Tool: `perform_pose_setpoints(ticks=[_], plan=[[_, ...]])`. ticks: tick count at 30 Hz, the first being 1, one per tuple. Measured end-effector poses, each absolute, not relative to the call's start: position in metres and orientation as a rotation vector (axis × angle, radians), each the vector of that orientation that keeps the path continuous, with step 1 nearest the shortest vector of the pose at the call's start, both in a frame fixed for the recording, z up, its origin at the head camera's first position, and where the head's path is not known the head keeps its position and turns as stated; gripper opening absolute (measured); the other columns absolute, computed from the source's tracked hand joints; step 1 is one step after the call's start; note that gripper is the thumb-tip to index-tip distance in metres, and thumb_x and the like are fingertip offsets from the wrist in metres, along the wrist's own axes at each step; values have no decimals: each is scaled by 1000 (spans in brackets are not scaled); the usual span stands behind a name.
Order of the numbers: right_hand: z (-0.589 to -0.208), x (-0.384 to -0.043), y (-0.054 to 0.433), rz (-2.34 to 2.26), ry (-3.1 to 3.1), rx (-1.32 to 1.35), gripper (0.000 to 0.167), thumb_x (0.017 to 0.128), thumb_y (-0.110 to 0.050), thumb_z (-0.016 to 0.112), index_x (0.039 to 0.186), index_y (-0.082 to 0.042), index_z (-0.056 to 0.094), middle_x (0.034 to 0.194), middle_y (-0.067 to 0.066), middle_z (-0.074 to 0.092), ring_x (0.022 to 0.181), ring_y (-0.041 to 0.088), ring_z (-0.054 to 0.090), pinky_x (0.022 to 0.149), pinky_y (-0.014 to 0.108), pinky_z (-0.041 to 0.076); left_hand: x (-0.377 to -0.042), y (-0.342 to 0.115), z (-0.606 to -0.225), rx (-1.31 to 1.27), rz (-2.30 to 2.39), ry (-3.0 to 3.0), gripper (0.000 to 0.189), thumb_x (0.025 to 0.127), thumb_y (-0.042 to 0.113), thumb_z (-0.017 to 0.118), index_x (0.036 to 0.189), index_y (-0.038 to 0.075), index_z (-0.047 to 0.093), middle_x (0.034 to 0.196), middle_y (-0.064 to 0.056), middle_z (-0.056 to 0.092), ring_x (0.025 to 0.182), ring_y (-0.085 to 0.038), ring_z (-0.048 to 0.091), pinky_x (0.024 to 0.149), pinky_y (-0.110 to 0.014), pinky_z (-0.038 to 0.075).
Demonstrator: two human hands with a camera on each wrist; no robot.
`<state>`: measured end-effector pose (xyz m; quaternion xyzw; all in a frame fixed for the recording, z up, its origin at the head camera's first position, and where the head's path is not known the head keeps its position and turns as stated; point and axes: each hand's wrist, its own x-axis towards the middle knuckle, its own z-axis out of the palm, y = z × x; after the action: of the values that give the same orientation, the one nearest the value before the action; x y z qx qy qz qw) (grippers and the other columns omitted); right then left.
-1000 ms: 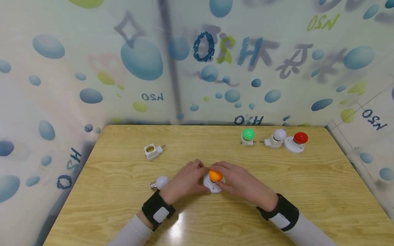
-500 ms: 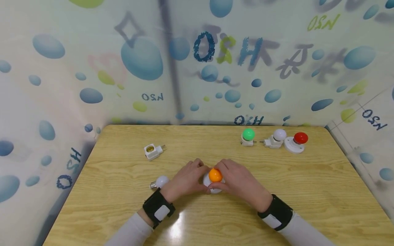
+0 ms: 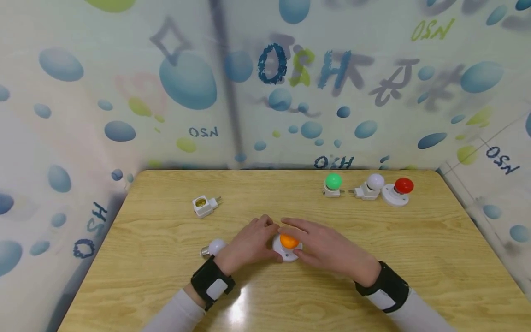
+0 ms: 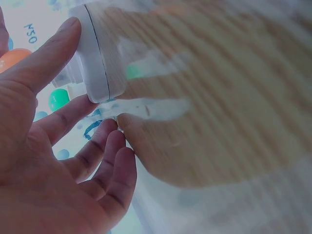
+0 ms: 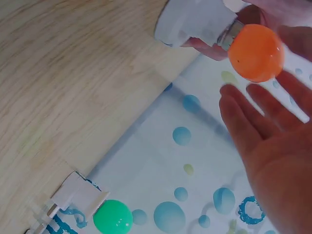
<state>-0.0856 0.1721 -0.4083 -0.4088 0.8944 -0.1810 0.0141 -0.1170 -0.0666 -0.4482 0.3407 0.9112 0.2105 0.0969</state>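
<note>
An orange light bulb [image 3: 289,241] stands in a round white lamp base [image 3: 286,253] on the table. In the right wrist view some of the bulb's metal screw cap [image 5: 229,36] shows above the socket. My left hand [image 3: 254,243] holds the base at its rim between thumb and index finger, the other fingers loosely bent. Around the bulb, my right hand [image 3: 327,244] has its fingers spread and relaxed, with a gap between fingertips and bulb in the right wrist view. A loose white bulb [image 3: 216,246] lies beside my left wrist, partly hidden by it.
An uncovered white plug-in socket [image 3: 204,205] lies at the back left. Along the back right stand a green bulb [image 3: 333,181] in a plug socket, a white bulb [image 3: 375,181] in another, and a red bulb [image 3: 404,185] on a round base. A patterned cloth wall borders the wooden table.
Half a second ago my right fingers were closed round the orange bulb; now they have loosened and drawn back slightly to the right. My left hand keeps its hold on the base.
</note>
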Motion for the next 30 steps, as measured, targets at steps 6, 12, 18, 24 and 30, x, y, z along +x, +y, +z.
perform_pose_setpoints(ticks=[6, 12, 18, 24, 30], plan=[[-410, -88, 172, -612, 2734, -1353, 44, 101, -14, 69, 143, -8, 59, 146, 9, 59, 125, 24, 62, 99, 41, 54, -116, -67, -448, 1004, 632, 2690, 66, 80, 43, 89, 132, 9, 68, 117, -7, 57, 98, -22, 53, 85, -34, 48], [-416, -89, 168, -591, 2878, -1341, 40, 96, -28, 76, 130, -9, 66, 124, 5, 67, 107, 18, 66, 92, 36, 57, -116, -68, -448, 984, 639, 2683, 64, 80, 45, 89, 131, 11, 69, 115, -3, 56, 97, -19, 51, 86, -33, 47], [-424, -90, 164, -522, 3052, -1341, 46, 92, -46, 76, 116, -10, 64, 102, -1, 61, 85, 11, 56, 75, 25, 55, -117, -66, -447, 990, 634, 2675, 65, 80, 44, 89, 132, 12, 69, 113, -3, 56, 97, -18, 51, 87, -33, 46], [-427, -89, 163, -519, 3104, -1289, 63, 81, -56, 81, 118, -8, 62, 101, 1, 63, 83, 13, 58, 73, 26, 55, -117, -65, -449, 1017, 637, 2694, 60, 81, 42, 89, 129, 12, 70, 113, -4, 57, 97, -19, 52, 86, -33, 47], [-415, -87, 169, -552, 2938, -1260, 73, 86, -49, 82, 141, -7, 57, 141, 9, 61, 123, 25, 62, 101, 43, 53, -117, -66, -448, 1026, 633, 2700, 63, 80, 42, 90, 130, 11, 69, 113, -6, 57, 97, -21, 53, 86, -34, 47]])
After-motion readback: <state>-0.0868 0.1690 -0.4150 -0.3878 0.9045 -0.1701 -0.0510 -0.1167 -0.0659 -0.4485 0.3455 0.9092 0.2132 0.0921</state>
